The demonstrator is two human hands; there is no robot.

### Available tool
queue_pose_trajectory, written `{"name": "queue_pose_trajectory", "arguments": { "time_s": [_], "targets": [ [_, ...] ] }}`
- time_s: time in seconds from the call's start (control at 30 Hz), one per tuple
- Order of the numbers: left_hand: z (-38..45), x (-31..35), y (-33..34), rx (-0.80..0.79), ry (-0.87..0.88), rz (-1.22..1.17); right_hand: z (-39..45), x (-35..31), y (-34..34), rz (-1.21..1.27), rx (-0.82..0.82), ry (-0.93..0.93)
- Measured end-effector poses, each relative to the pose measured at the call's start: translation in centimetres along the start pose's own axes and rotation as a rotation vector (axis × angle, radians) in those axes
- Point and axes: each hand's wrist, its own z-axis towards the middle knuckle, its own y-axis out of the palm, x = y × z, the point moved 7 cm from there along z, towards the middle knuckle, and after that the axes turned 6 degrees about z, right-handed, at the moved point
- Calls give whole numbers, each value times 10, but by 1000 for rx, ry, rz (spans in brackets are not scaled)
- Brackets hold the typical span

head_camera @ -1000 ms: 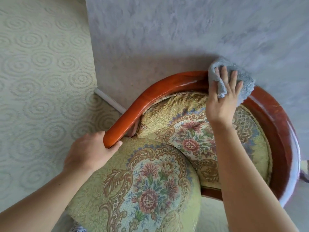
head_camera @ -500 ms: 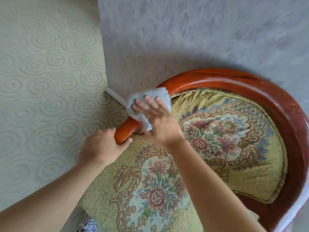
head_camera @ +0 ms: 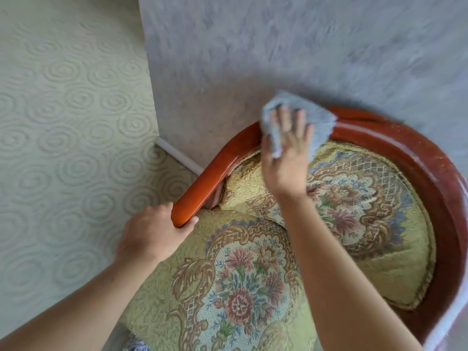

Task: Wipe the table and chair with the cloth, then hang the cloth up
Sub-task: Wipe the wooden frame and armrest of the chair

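A chair with a curved red-brown wooden rail (head_camera: 395, 145) and yellow floral cushions (head_camera: 240, 295) stands against the wall. A grey-blue cloth (head_camera: 316, 122) lies over the top of the rail at its back left. My right hand (head_camera: 286, 158) presses the cloth onto the rail with its fingers spread flat. My left hand (head_camera: 154, 236) grips the rounded end of the rail's left arm (head_camera: 192, 196), thumb under the tip. The table is not in view.
A pale grey mottled wall (head_camera: 278, 59) rises right behind the chair. A wall with pale green swirl wallpaper (head_camera: 63, 122) fills the left, meeting the grey one at a white skirting strip (head_camera: 177, 155). A patterned bit of fabric (head_camera: 134, 345) shows at the bottom edge.
My right hand has slid the cloth back along the rail, from near the left arm's end up to the back left curve. My left hand keeps its grip on the arm's end.
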Motion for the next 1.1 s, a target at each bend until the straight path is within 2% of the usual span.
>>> {"name": "queue_pose_trajectory", "arguments": {
  "time_s": [0.1,0.17,0.33,0.43,0.53,0.6,0.67,0.8,0.9,0.97,1.03,1.1],
  "targets": [
    [1,-1,1,15,-19,-1,-55,-57,56,120,-260,-211],
    [1,-1,2,21,-21,-5,-77,-77,72,116,-348,-273],
    [1,-3,3,26,17,-4,-51,-53,51,-222,-449,-539],
    [1,-3,4,31,31,-17,-3,-11,8,-246,-312,-414],
    [2,-4,5,35,29,-6,31,30,-34,-263,-141,-198],
    [1,-4,6,48,37,-1,39,51,-54,-243,-43,-52],
    [2,-3,4,58,43,13,35,59,-61,-220,3,17],
    [0,-1,-1,1,24,31,4,43,-49,-77,21,141],
    [-2,2,-3,-85,41,14,-18,21,-35,103,-122,179],
    [-2,2,-1,-196,41,19,-35,18,-35,245,-205,282],
    [0,3,2,-323,42,45,-53,25,-51,369,-159,497],
    [9,14,-4,-348,76,39,-68,33,-73,521,5,693]
  ]
}}
